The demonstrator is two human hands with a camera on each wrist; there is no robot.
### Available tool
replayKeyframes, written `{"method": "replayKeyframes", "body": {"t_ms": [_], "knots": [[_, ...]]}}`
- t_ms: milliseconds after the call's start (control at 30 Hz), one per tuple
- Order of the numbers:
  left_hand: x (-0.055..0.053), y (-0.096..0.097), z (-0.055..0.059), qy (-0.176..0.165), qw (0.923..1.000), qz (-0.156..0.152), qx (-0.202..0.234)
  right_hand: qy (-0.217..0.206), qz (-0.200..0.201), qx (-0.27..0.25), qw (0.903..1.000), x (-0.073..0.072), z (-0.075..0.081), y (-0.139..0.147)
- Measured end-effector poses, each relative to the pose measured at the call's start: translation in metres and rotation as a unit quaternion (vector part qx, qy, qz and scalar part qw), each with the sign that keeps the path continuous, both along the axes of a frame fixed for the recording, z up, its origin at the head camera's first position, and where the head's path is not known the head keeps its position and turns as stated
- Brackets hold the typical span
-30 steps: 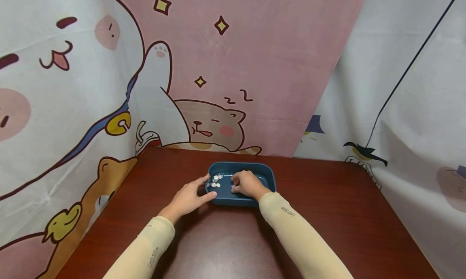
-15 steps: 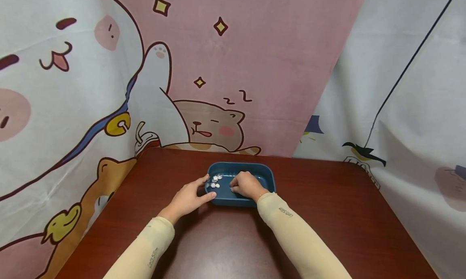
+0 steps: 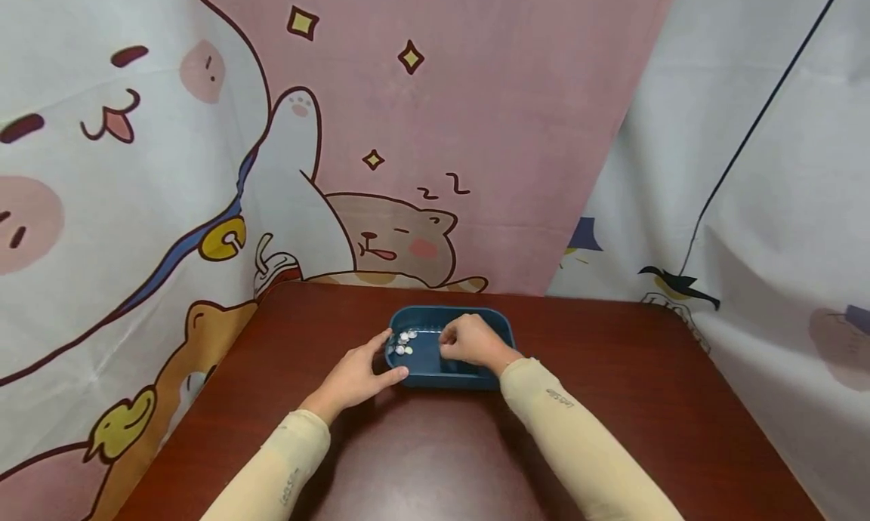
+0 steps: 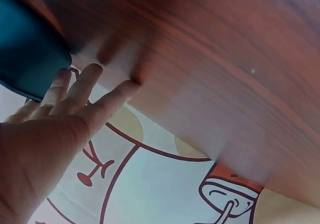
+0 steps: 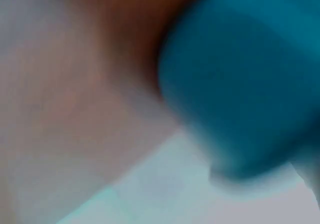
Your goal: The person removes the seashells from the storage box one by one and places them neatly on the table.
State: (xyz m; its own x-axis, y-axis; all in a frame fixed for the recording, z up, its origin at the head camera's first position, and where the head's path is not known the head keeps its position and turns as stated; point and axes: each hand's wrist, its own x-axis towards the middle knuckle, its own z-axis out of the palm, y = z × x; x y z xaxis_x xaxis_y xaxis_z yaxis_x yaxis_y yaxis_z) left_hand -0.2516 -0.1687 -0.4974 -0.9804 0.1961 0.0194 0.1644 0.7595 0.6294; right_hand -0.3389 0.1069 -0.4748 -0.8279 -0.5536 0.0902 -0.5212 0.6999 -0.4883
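Now, compared with half a second earlier, the right hand [image 3: 477, 341] stands slightly higher and farther right in the head view, away from the small white pieces [image 3: 404, 337], which lie at the left end of the blue tray [image 3: 448, 380], below frame centre; handling appears unfinished. Its fingers curl downward; whether they pinch anything cannot be told. The left hand [image 3: 353, 375], fingers extended and thumb spread, steadies the tray's left end.

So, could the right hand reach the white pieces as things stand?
Probably yes: the right hand is over the tray, with only bare tray floor visible between it and the white pieces.
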Motion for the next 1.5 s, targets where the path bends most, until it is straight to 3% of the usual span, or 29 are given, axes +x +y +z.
{"method": "replayKeyframes", "body": {"t_ms": [100, 200, 300, 400, 533, 667, 767, 1033, 1367, 1500], "knots": [[-0.001, 0.005, -0.003, 0.003, 0.9999, -0.010, 0.013, 0.022, -0.020, -0.036, 0.9989, -0.002, 0.017, 0.050], [-0.001, 0.008, -0.004, 0.004, 0.9998, -0.009, 0.016, 0.031, -0.070, -0.033, 0.9965, -0.001, 0.026, 0.108], [0.000, 0.008, -0.005, -0.002, 1.0000, -0.002, 0.009, 0.027, -0.096, 0.001, 0.9950, 0.003, 0.014, 0.155], [0.000, 0.007, -0.005, -0.008, 1.0000, 0.005, 0.002, 0.006, -0.089, 0.027, 0.9956, 0.011, -0.008, 0.177], [-0.002, 0.004, -0.003, -0.008, 1.0000, 0.003, -0.002, -0.009, -0.048, 0.017, 0.9987, 0.020, -0.032, 0.177], [-0.004, 0.001, 0.000, -0.007, 1.0000, -0.002, -0.002, -0.011, -0.020, -0.008, 0.9997, 0.023, -0.041, 0.167], [-0.005, 0.001, 0.001, -0.013, 0.9999, -0.002, 0.000, -0.027, -0.014, -0.022, 0.9993, 0.023, -0.043, 0.163], [-0.005, 0.002, -0.001, -0.028, 0.9996, 0.008, 0.003, -0.117, -0.030, -0.064, 0.9906, 0.023, -0.051, 0.170], [-0.006, 0.000, -0.002, -0.025, 0.9995, 0.011, 0.016, -0.138, 0.001, -0.084, 0.9868, 0.023, -0.049, 0.171], [-0.007, 0.000, -0.001, -0.034, 0.9990, 0.014, 0.024, -0.145, -0.006, -0.085, 0.9857, 0.023, -0.048, 0.171]]}}
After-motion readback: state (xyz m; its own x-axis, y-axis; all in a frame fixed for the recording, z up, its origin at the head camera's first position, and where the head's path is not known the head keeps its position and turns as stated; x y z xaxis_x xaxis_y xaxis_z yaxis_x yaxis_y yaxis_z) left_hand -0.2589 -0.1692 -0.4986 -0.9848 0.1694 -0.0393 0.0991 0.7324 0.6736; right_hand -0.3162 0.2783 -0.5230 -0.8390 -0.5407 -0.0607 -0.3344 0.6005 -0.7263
